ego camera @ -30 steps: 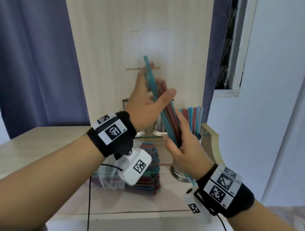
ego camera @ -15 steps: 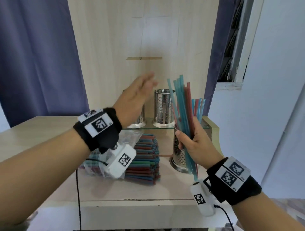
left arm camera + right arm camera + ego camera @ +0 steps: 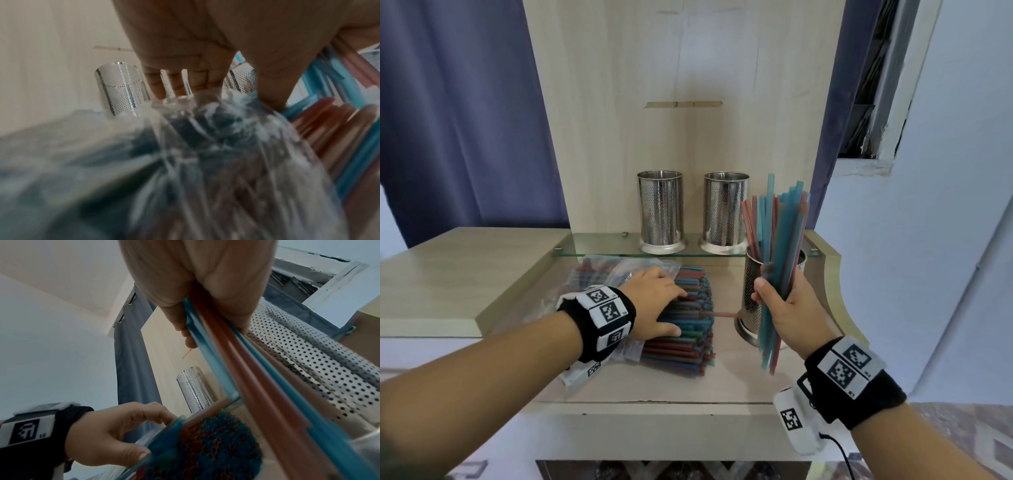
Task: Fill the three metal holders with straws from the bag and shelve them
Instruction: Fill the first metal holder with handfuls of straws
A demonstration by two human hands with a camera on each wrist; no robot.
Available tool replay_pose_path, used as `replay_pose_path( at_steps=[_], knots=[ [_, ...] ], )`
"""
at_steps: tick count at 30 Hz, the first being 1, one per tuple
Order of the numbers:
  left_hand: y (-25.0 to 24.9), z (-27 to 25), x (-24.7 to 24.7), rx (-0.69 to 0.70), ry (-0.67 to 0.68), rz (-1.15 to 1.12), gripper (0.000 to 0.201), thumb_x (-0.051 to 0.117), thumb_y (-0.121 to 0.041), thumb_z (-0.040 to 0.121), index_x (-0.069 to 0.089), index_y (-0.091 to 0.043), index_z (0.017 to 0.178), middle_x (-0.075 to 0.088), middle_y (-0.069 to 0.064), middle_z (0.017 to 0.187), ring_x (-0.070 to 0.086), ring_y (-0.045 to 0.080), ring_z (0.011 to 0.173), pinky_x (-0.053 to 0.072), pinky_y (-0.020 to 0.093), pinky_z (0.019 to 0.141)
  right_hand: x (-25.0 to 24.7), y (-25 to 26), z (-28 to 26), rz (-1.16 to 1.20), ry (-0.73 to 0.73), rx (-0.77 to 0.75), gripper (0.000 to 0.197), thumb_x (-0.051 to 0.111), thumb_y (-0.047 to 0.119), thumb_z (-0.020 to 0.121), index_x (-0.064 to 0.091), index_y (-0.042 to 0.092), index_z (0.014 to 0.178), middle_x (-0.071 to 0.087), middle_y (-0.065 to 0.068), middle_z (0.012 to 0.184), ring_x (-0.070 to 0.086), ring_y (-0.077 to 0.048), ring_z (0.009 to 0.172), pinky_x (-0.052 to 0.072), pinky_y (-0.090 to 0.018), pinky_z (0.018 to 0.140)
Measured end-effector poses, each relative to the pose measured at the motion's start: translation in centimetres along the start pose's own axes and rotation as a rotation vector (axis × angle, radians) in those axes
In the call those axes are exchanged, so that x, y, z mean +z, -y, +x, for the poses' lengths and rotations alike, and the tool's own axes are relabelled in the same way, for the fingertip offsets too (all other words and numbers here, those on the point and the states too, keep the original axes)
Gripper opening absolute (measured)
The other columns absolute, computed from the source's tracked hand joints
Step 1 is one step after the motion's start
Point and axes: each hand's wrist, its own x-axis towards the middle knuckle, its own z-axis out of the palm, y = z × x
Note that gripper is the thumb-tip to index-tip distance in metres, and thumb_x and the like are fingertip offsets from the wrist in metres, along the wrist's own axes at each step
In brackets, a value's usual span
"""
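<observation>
Now, right hand (image 3: pixel 791 308): fingers curled round a bunch of blue and red straws (image 3: pixel 779 260), gripped near its middle and held nearly upright, its lower ends hanging free above the tabletop (image 3: pixel 671 387).
Left hand (image 3: pixel 654 301): palm down on the straw pile (image 3: pixel 688 335), fingers over the top and thumb against the near side; whether it grips any straws or only rests there, I cannot tell.
Straw pile: blue and red straws lying flat on the tabletop, their open ends facing right, half out of the clear plastic bag (image 3: pixel 633 270), which lies crumpled under and behind the left hand.
Near holder (image 3: pixel 753 301): a perforated metal cylinder standing on the tabletop just right of the pile, directly behind the right hand; some straws stand in it.
One red straw (image 3: pixel 719 313): sticks out of the pile to the near holder's base.
Shelf holders: two more perforated metal holders, the left holder (image 3: pixel 661 212) and the middle holder (image 3: pixel 726 212), upright side by side on the glass shelf (image 3: pixel 602 245), apart from each other.
Background: a pale wooden back panel (image 3: pixel 671 85) with blue curtains (image 3: pixel 458 113) on either side.
</observation>
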Motion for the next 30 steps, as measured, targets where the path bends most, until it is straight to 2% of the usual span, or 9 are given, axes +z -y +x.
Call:
replay_pose_path(
  at_steps=[5, 9, 13, 18, 20, 22, 25, 27, 30],
  knots=[
    [-0.2, 0.5, 0.6, 0.006, -0.050, -0.045, 0.049, 0.054, -0.053, 0.090, 0.051, -0.027, 0.132, 0.051, -0.004, 0.128, 0.033, 0.021, 0.123, 0.029, 0.037, 0.104, 0.2, -0.5, -0.2, -0.062, 0.013, 0.003, 0.015, 0.058, 0.017, 0.096, 0.052, 0.029, 0.102, 0.062, 0.002, 0.081, 0.066, -0.017, 0.080, 0.056, -0.029, 0.078],
    [-0.4, 0.4, 0.8, 0.012, -0.144, -0.064, 0.038, 0.055, -0.046, 0.092, 0.053, -0.030, 0.126, 0.053, -0.008, 0.125, 0.035, 0.017, 0.124, 0.020, 0.037, 0.104, 0.3, -1.1, -0.5, -0.080, 0.018, 0.014, 0.016, 0.059, 0.018, 0.095, 0.053, 0.028, 0.106, 0.062, -0.004, 0.087, 0.065, -0.025, 0.086, 0.056, -0.042, 0.084],
    [-0.8, 0.6, 0.6, 0.053, -0.202, -0.021, 0.041, 0.055, -0.038, 0.092, 0.049, -0.028, 0.131, 0.052, -0.007, 0.130, 0.040, 0.016, 0.126, 0.016, 0.035, 0.105, 0.5, -1.2, -0.7, -0.036, 0.011, -0.003, 0.016, 0.059, 0.013, 0.095, 0.054, 0.025, 0.104, 0.061, -0.009, 0.084, 0.064, -0.022, 0.080, 0.057, -0.035, 0.078],
    [-1.7, 1.0, 0.4, 0.124, -0.204, -0.064, 0.065, 0.049, -0.024, 0.097, 0.016, -0.024, 0.152, 0.044, 0.002, 0.132, 0.053, 0.024, 0.111, 0.041, 0.033, 0.093, 0.0, -1.3, -1.2, -0.007, -0.012, 0.003, 0.016, 0.058, 0.017, 0.095, 0.054, 0.030, 0.101, 0.062, 0.001, 0.082, 0.064, -0.016, 0.077, 0.055, -0.026, 0.075],
    [-2.0, 1.3, 0.5, 0.134, -0.193, -0.073, 0.067, 0.045, -0.017, 0.098, 0.009, -0.025, 0.153, 0.040, 0.003, 0.132, 0.053, 0.024, 0.109, 0.043, 0.032, 0.090, -0.2, -1.5, -1.3, -0.005, -0.016, 0.007, 0.017, 0.058, 0.016, 0.095, 0.053, 0.032, 0.103, 0.063, 0.002, 0.084, 0.064, -0.011, 0.079, 0.052, -0.020, 0.074],
    [-2.2, 1.8, 0.5, 0.146, -0.184, -0.117, 0.069, 0.043, -0.011, 0.097, 0.007, -0.026, 0.153, 0.040, 0.003, 0.131, 0.050, 0.024, 0.113, 0.042, 0.034, 0.096, -0.4, -1.8, -1.4, -0.008, -0.028, 0.029, 0.018, 0.058, 0.016, 0.096, 0.054, 0.030, 0.105, 0.063, 0.003, 0.085, 0.064, -0.004, 0.077, 0.049, -0.013, 0.072],
    [-2.3, 2.6, 0.0, 0.148, -0.190, -0.217, 0.070, 0.044, -0.009, 0.096, 0.008, -0.028, 0.153, 0.047, 0.004, 0.131, 0.048, 0.023, 0.118, 0.038, 0.037, 0.101, -0.7, -2.2, -1.4, -0.032, -0.047, 0.042, 0.018, 0.058, 0.018, 0.096, 0.056, 0.022, 0.113, 0.064, 0.006, 0.089, 0.063, -0.006, 0.084, 0.049, -0.017, 0.077],
    [-2.3, 3.1, -0.6, 0.162, -0.254, -0.269, 0.070, 0.049, -0.011, 0.096, 0.011, -0.028, 0.153, 0.050, 0.005, 0.132, 0.050, 0.023, 0.119, 0.039, 0.036, 0.101, -0.9, -2.3, -1.4, -0.020, -0.051, 0.051, 0.022, 0.058, 0.017, 0.096, 0.056, 0.018, 0.117, 0.063, 0.006, 0.090, 0.063, -0.006, 0.085, 0.050, -0.021, 0.078],
    [-2.0, 3.8, -2.1, 0.185, -0.337, -0.349, 0.069, 0.052, -0.014, 0.096, 0.014, -0.029, 0.152, 0.053, 0.002, 0.130, 0.053, 0.020, 0.113, 0.042, 0.031, 0.097, -0.9, -2.2, -1.3, 0.009, -0.055, 0.049, 0.022, 0.057, 0.012, 0.096, 0.055, 0.014, 0.118, 0.062, 0.002, 0.087, 0.062, 0.001, 0.075, 0.049, -0.014, 0.070]
  ],
)
